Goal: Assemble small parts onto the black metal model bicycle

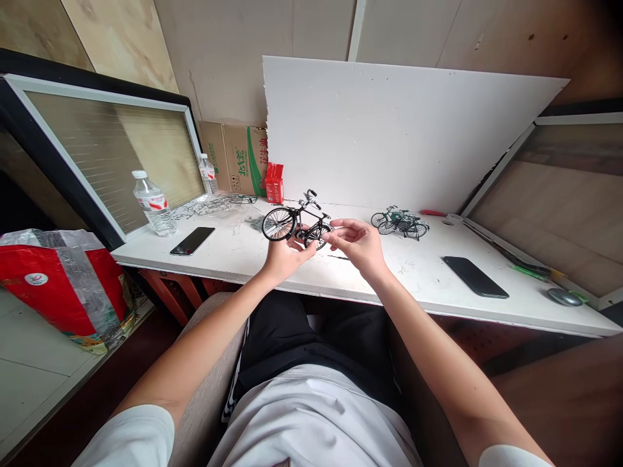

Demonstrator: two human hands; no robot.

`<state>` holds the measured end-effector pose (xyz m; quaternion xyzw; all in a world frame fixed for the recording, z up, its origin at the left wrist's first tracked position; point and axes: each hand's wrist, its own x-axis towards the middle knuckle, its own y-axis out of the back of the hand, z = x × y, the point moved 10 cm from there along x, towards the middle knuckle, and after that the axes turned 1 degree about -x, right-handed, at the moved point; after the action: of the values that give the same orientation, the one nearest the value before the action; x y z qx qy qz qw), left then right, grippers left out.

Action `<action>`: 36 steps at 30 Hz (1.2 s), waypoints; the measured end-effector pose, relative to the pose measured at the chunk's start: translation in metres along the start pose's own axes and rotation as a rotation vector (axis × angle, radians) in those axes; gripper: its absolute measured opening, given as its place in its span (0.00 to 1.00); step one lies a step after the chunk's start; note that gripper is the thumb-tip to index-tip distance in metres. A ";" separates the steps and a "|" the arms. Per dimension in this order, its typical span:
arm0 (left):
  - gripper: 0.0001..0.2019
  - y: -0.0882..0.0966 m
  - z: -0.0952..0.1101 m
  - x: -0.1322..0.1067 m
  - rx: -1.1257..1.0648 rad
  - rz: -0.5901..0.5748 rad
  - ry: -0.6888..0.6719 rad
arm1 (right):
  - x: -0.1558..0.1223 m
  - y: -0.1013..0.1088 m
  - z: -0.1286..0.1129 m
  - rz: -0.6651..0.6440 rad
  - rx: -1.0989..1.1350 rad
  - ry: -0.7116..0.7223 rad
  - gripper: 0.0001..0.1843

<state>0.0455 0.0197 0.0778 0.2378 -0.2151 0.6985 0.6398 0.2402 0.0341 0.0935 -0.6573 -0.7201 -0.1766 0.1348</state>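
A small black model bicycle (pixel 304 214) is held up above the front of the white table, its handlebar upward and its larger-looking wheel to the left. My left hand (pixel 288 258) grips it from below, fingers closed around the lower frame near the pedals. With thumb and fingertips pinched together, my right hand (pixel 357 245) touches the wheel at the bicycle's right end. Whether a small part sits between those fingertips is hidden. More model bicycles (pixel 400 222), green and black, stand close together on the table to the right.
Thin black part frames (pixel 214 206) lie at the back left near two water bottles (pixel 154 204). One phone (pixel 193 240) lies left, another phone (pixel 475 277) right. A red box (pixel 274 183), a carton (pixel 233 159) and a white board (pixel 389 130) stand behind.
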 end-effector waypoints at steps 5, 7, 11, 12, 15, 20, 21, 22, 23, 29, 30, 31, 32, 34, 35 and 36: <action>0.20 0.000 0.001 0.001 -0.014 -0.003 0.002 | 0.000 0.000 -0.003 -0.002 0.000 0.007 0.38; 0.20 0.000 0.002 0.001 -0.013 -0.003 -0.004 | 0.000 0.001 -0.003 0.000 0.000 0.010 0.38; 0.19 0.000 0.003 0.000 0.000 -0.004 -0.019 | 0.000 0.001 -0.003 0.009 -0.001 0.009 0.38; 0.19 -0.001 0.003 -0.001 0.001 -0.007 -0.021 | -0.001 0.001 -0.003 0.010 -0.002 0.008 0.38; 0.19 -0.001 0.003 0.000 0.001 -0.014 -0.029 | 0.000 0.001 -0.003 0.012 -0.006 0.009 0.37; 0.21 -0.001 0.001 0.000 -0.002 -0.018 -0.022 | 0.001 0.001 -0.001 0.007 -0.002 0.010 0.36; 0.21 -0.001 0.001 0.000 -0.005 -0.019 -0.020 | 0.001 0.001 0.000 0.009 -0.004 0.013 0.36; 0.21 -0.001 0.001 0.000 -0.008 -0.020 -0.018 | 0.002 0.001 0.000 0.012 -0.006 0.018 0.37; 0.21 -0.001 0.000 0.000 -0.009 -0.020 -0.017 | 0.002 0.001 0.000 0.014 -0.010 0.023 0.37; 0.20 -0.001 -0.001 0.000 -0.025 -0.022 0.008 | 0.001 0.001 -0.001 0.015 -0.055 0.039 0.35; 0.20 -0.001 -0.001 0.000 -0.029 -0.024 0.017 | 0.001 0.002 -0.002 0.018 -0.075 0.052 0.34; 0.21 -0.002 -0.001 0.000 -0.032 -0.023 0.027 | 0.001 0.003 -0.004 0.026 -0.104 0.072 0.33; 0.21 -0.001 -0.002 0.000 -0.034 -0.019 0.036 | 0.001 0.004 -0.005 0.041 -0.140 0.097 0.32; 0.22 -0.001 -0.003 0.001 -0.038 -0.011 0.056 | 0.001 0.008 -0.009 0.079 -0.205 0.147 0.29; 0.23 0.000 -0.004 0.001 -0.040 -0.010 0.065 | 0.001 0.009 -0.010 0.091 -0.223 0.161 0.28; 0.23 0.000 -0.005 0.001 -0.042 -0.011 0.073 | 0.001 0.009 -0.010 0.090 -0.223 0.161 0.28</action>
<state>0.0456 0.0230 0.0746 0.2000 -0.2049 0.6986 0.6557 0.2491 0.0318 0.1035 -0.6836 -0.6525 -0.3017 0.1260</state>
